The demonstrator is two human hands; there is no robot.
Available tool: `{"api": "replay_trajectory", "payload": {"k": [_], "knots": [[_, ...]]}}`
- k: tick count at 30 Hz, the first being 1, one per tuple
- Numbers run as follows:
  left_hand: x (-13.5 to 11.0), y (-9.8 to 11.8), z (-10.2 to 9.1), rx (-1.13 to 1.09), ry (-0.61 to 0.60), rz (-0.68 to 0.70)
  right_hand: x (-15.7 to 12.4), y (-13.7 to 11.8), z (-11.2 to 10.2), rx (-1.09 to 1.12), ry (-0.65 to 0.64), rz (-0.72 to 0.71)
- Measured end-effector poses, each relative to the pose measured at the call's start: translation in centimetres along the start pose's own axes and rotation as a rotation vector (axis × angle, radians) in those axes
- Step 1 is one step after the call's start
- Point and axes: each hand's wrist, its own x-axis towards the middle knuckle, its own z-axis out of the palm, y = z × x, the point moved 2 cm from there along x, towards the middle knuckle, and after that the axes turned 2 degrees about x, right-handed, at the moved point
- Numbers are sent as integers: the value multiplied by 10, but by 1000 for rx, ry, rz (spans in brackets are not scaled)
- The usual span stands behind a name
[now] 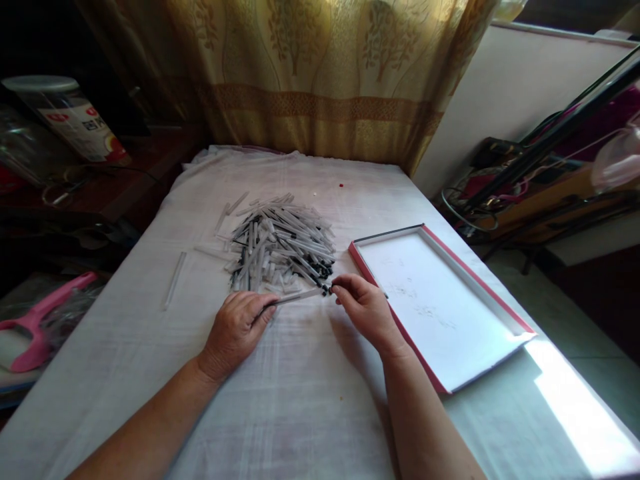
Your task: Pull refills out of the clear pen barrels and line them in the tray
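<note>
In the head view, my left hand pinches one slim tube between both hands, probably to steady it; my right hand seems to pinch a small dark piece at its end. The pile lies just beyond.

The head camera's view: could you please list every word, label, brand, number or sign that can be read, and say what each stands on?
No text is legible.
Jar label: printed characters and red marks, too blurred to read.
Shallow box: dark specks inside, no readable text.
</note>
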Motion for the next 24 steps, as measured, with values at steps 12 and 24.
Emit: {"api": "replay_trajectory", "payload": {"k": [12, 24], "knots": [[0, 1, 0, 4, -20, 2, -7, -12, 11, 336, 6, 4], [0, 2, 1, 12, -13, 10, -8, -10, 12, 291, -9, -42]]}}
